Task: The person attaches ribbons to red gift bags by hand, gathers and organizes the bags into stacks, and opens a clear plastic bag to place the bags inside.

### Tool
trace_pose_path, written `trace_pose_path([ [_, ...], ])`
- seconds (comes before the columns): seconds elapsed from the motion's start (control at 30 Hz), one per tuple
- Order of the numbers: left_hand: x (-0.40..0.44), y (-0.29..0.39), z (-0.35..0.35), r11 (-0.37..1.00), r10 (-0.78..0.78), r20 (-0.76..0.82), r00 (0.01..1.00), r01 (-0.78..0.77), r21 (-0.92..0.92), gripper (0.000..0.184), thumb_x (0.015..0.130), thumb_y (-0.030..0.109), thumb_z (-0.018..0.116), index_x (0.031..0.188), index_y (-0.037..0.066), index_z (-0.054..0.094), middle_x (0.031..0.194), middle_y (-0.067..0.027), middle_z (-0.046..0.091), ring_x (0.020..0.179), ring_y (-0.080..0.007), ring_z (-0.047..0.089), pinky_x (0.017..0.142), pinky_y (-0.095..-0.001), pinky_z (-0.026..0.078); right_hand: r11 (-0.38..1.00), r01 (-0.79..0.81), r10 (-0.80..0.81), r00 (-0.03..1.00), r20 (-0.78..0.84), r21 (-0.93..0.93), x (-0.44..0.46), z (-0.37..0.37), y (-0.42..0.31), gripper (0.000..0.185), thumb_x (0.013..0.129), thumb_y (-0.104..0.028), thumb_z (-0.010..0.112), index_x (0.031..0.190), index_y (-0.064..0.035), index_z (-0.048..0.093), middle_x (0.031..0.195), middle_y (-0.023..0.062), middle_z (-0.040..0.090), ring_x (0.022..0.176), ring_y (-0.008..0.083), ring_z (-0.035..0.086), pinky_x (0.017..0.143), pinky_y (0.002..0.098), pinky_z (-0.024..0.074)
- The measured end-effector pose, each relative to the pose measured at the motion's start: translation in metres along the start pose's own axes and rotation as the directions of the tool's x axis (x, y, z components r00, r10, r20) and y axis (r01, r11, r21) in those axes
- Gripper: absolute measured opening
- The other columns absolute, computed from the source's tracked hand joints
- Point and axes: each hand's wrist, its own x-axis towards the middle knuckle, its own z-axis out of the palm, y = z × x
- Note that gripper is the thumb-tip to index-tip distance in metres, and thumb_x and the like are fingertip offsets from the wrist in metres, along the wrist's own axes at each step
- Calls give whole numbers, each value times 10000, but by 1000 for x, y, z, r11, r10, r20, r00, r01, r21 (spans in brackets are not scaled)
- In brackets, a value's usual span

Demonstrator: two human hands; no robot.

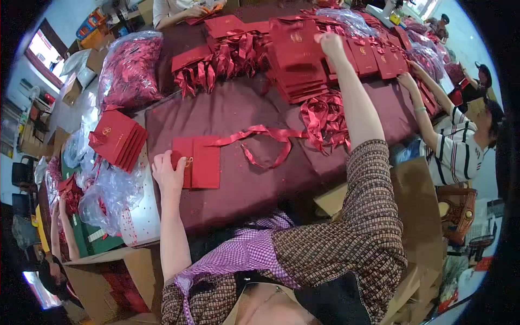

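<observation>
Over the desk (238, 187), the left hand (168, 169), thumb spread wide, touches a red bag (207, 162); the right hand (330, 45), curled, grip unclear, could topple the stack (295, 67) by tugging.

The left hand (169, 172) rests on a red pouch (207, 162), right hand (331, 47) beside piled pouches (295, 73).

Upper garment: brown, black and tan woven-look check. The right sleeve (374, 187) ends near the elbow in a darker, narrow hem; the forearm below is bare. Purple-and-white gingham fabric (246, 252) lies bunched across the torso. A black neckline panel (333, 298) shows pale edging along one side. Both hands, left (169, 172) and right (331, 47), are bare.
</observation>
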Motion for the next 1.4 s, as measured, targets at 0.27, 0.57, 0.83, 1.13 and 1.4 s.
trace_pose_path([
  [0.27, -3, -3, 0, 999, 44, -30, 999, -44, -13, 412, 739, 249, 726, 1076, 56, 589, 1053, -138, 529, 960, -356, 501, 825, -454, 415, 805, -402, 479, 874, 78, -437, -45, -59, -170, 338, 848, -320, 597, 959, -1, 594, 923, 247, 641, 927, 391, 618, 769, 478, 491],
  [0.57, 0, -2, 3, 999, 49, -54, 997, -50, -17, 415, 740, 241, 724, 1084, 53, 589, 1050, -143, 528, 956, -353, 505, 822, -457, 415, 884, -86, 108, 994, 22, -459, -33, -39, -189, 300, 865, -255, 537, 1112, -84, 557, 1095, 149, 588, 1028, 332, 549, 856, 462, 444],
  [0.83, 0, -6, 0, 998, 48, -13, 999, -49, -49, 421, 755, 216, 719, 1105, 29, 578, 1063, -161, 526, 995, -354, 495, 870, -437, 404, 910, -187, 318, 887, 336, -369, -54, 21, -203, 563, 924, -480, 396, 1382, -161, 324, 1448, 123, 310, 1332, 408, 256, 1022, 603, 245],
  [1.13, 1, 3, -3, 990, 40, 49, 998, -33, -134, 364, 779, 115, 683, 1083, -31, 547, 1030, -182, 504, 995, -343, 485, 887, -414, 395, 922, -143, 262, 915, 308, -359, -81, 38, -192, 584, 934, -494, 329, 1394, -135, 315, 1454, 146, 301, 1343, 379, 266, 1054, 571, 225],
  [1.4, 2, -1, 2, 994, 74, -20, 997, -76, -82, 365, 769, 158, 701, 1072, 0, 571, 993, -172, 527, 936, -348, 497, 831, -433, 407, 940, -141, 227, 939, 260, -311, -80, 35, -192, 585, 917, -503, 382, 1364, -128, 342, 1424, 168, 326, 1308, 396, 315, 1031, 577, 265],
])
